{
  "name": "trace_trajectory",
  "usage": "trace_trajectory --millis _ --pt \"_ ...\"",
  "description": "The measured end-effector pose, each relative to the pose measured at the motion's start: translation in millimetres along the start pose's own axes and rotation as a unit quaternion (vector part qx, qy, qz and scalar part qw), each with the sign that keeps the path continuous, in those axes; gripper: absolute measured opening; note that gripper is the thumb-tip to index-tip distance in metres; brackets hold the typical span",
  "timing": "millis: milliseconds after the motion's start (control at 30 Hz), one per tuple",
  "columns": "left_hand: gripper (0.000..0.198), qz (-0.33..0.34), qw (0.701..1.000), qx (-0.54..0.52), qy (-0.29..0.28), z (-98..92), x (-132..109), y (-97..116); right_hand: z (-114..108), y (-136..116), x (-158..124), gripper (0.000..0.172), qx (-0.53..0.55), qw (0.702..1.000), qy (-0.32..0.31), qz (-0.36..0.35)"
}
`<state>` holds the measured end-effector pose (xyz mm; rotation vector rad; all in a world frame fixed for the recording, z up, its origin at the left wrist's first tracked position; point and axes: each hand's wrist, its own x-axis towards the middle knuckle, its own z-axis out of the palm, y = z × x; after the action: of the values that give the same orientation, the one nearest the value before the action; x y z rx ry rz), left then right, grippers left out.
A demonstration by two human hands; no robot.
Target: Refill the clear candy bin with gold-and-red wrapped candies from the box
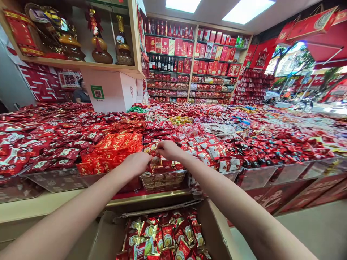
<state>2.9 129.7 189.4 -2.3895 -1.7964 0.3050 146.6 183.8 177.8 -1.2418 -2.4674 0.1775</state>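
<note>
As you look from the upper left of the frame, gourd-shaped bottles (101, 48) stand in a display cabinet (81, 65); below, the pale bench edge (24, 209) carries packed bins. Left of centre, orange-red packets (118, 146) lie heaped beside your left hand (139, 162). Its fingers are curled down at the left side of the red-and-gold wrapped candies (165, 164), which sit mid-frame in a clear plastic bin (162, 182); you cannot tell whether it grips one. At the lower centre, an open cardboard carton (214, 231) holds more red-and-gold packets (166, 236), some showing fruit pictures. Your right hand (168, 150), just right of the left and near it, bends its fingers down over the same bin; whether it has hold of anything is hidden from you. Right of centre lie white-and-red packets (214, 150), and parked scooters (303, 104) show at the upper right.
</note>
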Motion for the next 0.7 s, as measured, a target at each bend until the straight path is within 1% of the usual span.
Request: trace_trajectory --millis 100,200,400,500,600,700 --pt "0.020 0.007 1.000 0.004 0.022 2.4 -0.6 -1.4 8.1 -3.9 4.7 0.020 0.000 1.000 -0.002 0.000" --pt "0.027 0.012 0.999 0.004 0.047 3.0 -1.6 -3.3 17.1 -11.0 10.6 0.020 0.004 1.000 -0.024 -0.014" --pt "0.021 0.013 0.997 0.005 0.071 3.5 -3.7 -5.9 25.3 -20.9 18.9 0.021 0.015 0.997 -0.054 -0.046" --pt "0.022 0.010 0.997 0.000 0.082 6.2 -3.4 -7.1 28.3 -20.1 20.6 0.022 0.030 0.997 -0.054 -0.049" --pt "0.024 0.015 0.996 -0.004 0.086 8.1 -2.3 -7.3 31.8 -17.8 21.5 0.019 0.043 0.997 -0.048 -0.046" --pt "0.022 0.024 0.996 -0.009 0.087 8.2 -1.8 -6.9 29.0 -15.0 21.3 0.018 0.057 0.998 -0.017 -0.029"
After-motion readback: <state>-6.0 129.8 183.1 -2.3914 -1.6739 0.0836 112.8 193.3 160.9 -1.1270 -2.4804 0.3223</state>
